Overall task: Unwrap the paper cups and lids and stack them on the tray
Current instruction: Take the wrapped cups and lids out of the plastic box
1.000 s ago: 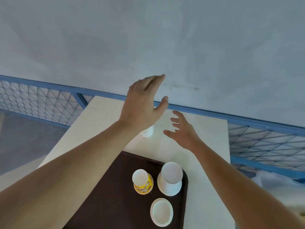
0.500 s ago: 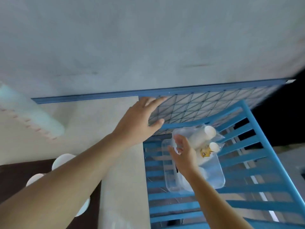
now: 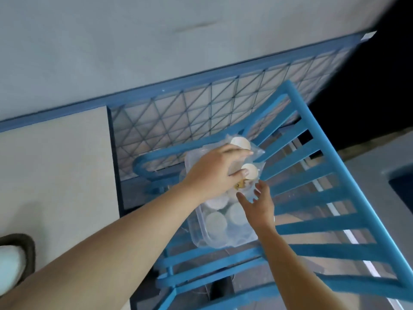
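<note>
Since half a second ago, the left hand (image 3: pixel 214 173) has crossed from the table edge to the wrapped cups (image 3: pixel 257 153), and the right hand (image 3: pixel 259 206) has let go of them and dropped back.

Nearest, at the lower left, a corner of the dark tray (image 3: pixel 28 247) shows on the pale table (image 3: pixel 55 164), with a white cup (image 3: pixel 9 265) on it, blurred. To the right of the table, a clear plastic bin (image 3: pixel 201 227) sits on the slats of a blue rack (image 3: pixel 312 198). Round white lids (image 3: pixel 215 221) lie inside it, in plastic.

The right hand hovers over the bin with its fingers spread and straight, holding nothing, just below the wrapped cups; whether it touches the wrap cannot be told. Just beyond it, the left hand grips the wrapped cups at the far end of the bin, fingers laid over the top and thumb underneath. Two white cup ends stick out past the fingers, inside the clear wrap. Behind the rack run a blue-framed mesh fence (image 3: pixel 178 115) and a grey wall (image 3: pixel 156 41).
</note>
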`<state>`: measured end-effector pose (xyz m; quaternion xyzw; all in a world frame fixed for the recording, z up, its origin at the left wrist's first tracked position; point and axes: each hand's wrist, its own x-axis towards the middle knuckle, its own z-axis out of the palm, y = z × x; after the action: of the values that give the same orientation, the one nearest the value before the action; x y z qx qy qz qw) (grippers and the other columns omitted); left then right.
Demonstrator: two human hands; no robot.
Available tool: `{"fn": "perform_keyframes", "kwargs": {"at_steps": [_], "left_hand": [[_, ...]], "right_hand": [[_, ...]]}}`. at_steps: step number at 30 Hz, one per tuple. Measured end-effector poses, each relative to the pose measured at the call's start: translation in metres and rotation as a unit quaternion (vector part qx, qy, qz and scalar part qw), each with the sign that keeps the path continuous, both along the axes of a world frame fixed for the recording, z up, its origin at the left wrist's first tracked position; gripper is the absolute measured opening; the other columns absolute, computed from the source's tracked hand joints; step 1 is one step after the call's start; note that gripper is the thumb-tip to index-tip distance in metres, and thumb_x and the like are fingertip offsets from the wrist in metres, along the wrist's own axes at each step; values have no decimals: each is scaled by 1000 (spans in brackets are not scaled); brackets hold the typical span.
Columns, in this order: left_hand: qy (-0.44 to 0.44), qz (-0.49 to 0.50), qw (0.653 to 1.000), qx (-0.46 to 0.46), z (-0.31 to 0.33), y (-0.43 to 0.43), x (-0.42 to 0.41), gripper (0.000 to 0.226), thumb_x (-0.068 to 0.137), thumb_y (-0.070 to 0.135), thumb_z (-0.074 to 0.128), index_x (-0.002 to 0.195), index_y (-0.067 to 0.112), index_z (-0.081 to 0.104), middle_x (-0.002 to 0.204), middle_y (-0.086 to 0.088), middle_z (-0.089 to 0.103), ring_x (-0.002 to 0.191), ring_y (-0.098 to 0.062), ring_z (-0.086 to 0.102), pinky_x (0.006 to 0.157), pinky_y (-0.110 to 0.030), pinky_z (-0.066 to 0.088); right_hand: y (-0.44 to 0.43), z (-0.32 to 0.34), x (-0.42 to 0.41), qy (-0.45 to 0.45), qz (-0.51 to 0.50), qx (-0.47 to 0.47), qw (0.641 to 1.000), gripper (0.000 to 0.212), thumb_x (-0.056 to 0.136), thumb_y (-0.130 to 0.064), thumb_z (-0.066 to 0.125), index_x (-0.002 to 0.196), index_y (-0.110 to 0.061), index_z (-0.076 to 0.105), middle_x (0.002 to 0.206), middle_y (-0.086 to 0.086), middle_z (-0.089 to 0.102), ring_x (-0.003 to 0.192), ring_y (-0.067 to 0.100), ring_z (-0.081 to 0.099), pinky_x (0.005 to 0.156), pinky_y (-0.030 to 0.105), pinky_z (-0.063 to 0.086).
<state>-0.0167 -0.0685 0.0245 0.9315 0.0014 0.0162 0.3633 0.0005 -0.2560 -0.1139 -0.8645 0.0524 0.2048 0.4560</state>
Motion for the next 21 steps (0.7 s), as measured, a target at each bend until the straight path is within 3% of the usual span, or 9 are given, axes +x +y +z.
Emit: {"fn": "perform_keyframes", "kwargs": {"at_steps": [2,6,10,13,15,17,19,21], "left_hand": [[13,-6,1000,-6,-27,-12,15,49,94,31,74,142,29,63,143,7,59,128,-12,55,102,-26,43],[35,-7,999,8,-69,-25,30,49,92,37,76,140,31,65,143,8,62,128,-15,56,106,-35,46],[15,6,1000,10,-93,-24,27,36,92,38,78,126,28,75,130,10,70,118,-14,62,103,-36,50],[2,23,1000,-16,-101,-18,25,34,91,37,79,124,25,78,129,12,71,116,-9,65,103,-29,51],[-2,16,999,-47,-101,-14,24,35,90,33,81,123,22,78,131,11,71,116,-5,66,103,-23,50],[-6,12,998,-60,-101,-10,24,36,88,31,83,123,21,78,132,9,70,116,-4,66,104,-24,51],[-12,15,999,-41,-101,-8,23,37,88,32,82,122,19,78,135,6,69,117,-8,66,105,-29,51],[-24,22,999,-22,-102,-6,22,36,87,33,82,120,17,79,133,4,68,116,-12,66,103,-34,53]], "right_hand": [[0,-22,7,2,26,23,999,86,81,-44,86,151,-33,38,147,-9,57,134,15,56,110,43,49],[5,-55,20,8,55,44,997,85,82,-39,87,151,-26,40,141,-8,61,128,13,59,108,38,50],[14,-74,29,-41,108,-2,993,75,77,-37,91,136,-13,52,120,-2,62,107,16,60,92,26,46],[19,-84,34,-28,124,19,992,76,72,-31,95,133,-16,52,107,-14,59,97,8,57,77,8,40],[20,-92,38,2,125,21,992,75,69,-30,97,130,-23,53,104,-19,63,96,9,61,71,3,40],[19,-100,40,19,128,19,991,72,68,-30,97,124,-30,52,103,-19,65,98,11,65,75,7,45],[19,-104,40,12,128,17,992,72,69,-32,96,126,-32,52,104,-16,67,97,12,65,81,18,52],[19,-102,39,-4,125,11,992,73,71,-34,95,130,-29,53,105,-14,66,93,11,63,77,14,48]]}}
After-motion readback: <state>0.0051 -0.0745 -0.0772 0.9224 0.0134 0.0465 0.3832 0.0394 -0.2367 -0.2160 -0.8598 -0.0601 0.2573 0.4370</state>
